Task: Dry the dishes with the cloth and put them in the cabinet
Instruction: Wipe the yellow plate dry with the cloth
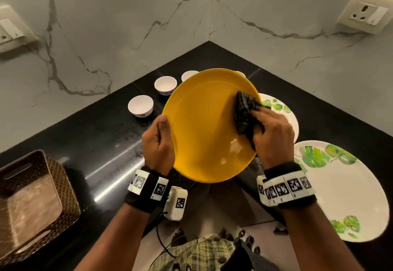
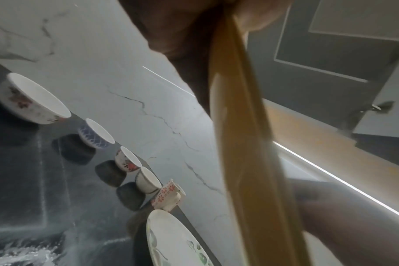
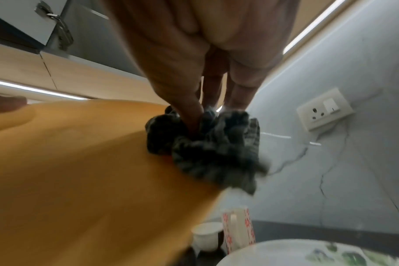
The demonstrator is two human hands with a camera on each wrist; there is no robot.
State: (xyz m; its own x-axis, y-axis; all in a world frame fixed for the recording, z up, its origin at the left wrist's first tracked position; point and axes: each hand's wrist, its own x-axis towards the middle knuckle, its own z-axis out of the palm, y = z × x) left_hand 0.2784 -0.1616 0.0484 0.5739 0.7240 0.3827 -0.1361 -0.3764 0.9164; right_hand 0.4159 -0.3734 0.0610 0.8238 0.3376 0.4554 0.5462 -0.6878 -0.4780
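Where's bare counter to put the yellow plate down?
Bare black counter lies between the basket and the nearest bowl. The far side is crowded with bowls; the right holds two leaf plates, one behind the other.

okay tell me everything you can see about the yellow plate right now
The yellow plate is round, plain and glossy, with a shallow well and a raised rim; it looks like plastic or glazed ceramic. It is held tilted above the black counter, its face toward the camera. The left hand grips its left edge, thumb on the front. The right hand presses a dark checked cloth against its right side. Shiny spots near the lower right may be wetness.
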